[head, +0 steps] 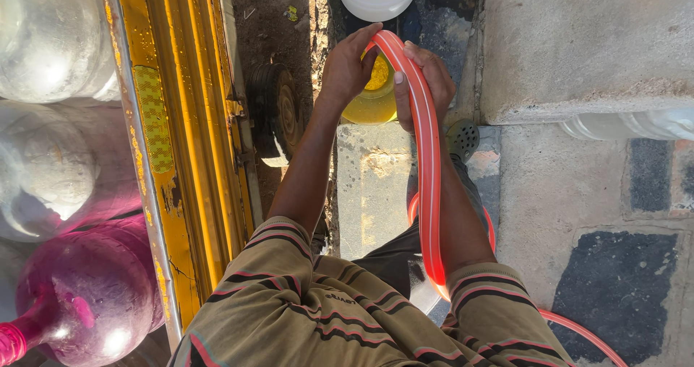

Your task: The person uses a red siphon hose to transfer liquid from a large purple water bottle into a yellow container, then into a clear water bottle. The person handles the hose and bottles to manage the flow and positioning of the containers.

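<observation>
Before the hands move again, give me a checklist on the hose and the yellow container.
1. Left hand on hose: ok, fingers touch its bend.
2. Right hand on hose: ok, wrapped around it.
3. Hose end at the yellow container: cannot tell, hands hide it.
4. Container upright on the ground: ok, seen from above.
5. Hose free of kinks: ok in the visible stretch, it curves smoothly past the right arm.
6. Liquid flowing: cannot tell.

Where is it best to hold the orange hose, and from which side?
Probably at its bent end over the yellow container, where the orange hose arches. Come from both sides, as the left hand and right hand do; the curve needs support on each side.
</observation>
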